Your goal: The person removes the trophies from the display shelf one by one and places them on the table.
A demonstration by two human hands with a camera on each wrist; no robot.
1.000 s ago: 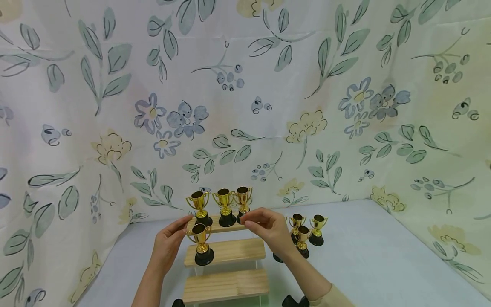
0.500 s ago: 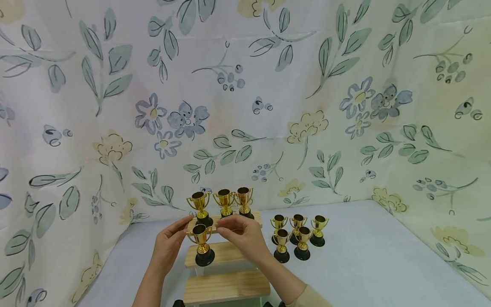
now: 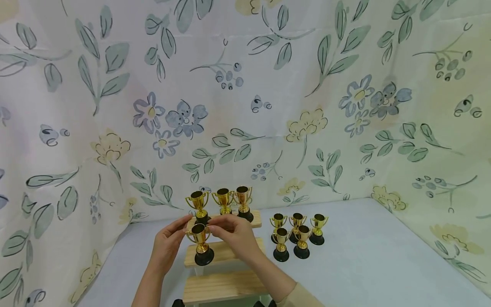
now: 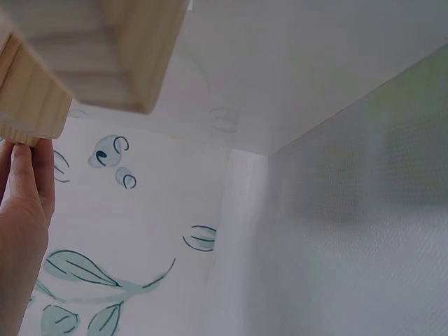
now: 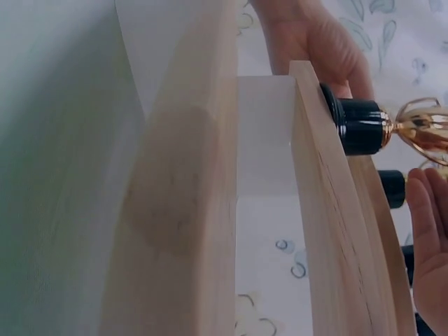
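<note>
My left hand (image 3: 168,245) is at the left side of a tiered wooden stand. In the left wrist view its extended fingertips meet the end of a board (image 4: 35,98). My right hand (image 3: 235,236) reaches over the stand with thumb and fingers extended, fingertips close behind the right handle of a gold trophy cup (image 3: 199,234). That cup stands upright on its black base on the middle step (image 3: 249,251). Behind it, on the top step, stand three more cups: a left one (image 3: 197,201), a middle one (image 3: 223,198) and a right one (image 3: 243,197). The right hand partly hides the top step.
Right of the stand, several similar trophies (image 3: 302,245) stand grouped on the white tabletop (image 3: 368,256). The lowest step (image 3: 222,288) is nearest me. A floral cloth (image 3: 245,106) hangs behind. Dark objects (image 3: 178,302) show at the bottom edge.
My right hand has moved left, from beside the top-right trophy to near the middle-step one, uncovering the trophies on the table. The left hand has stayed put.
</note>
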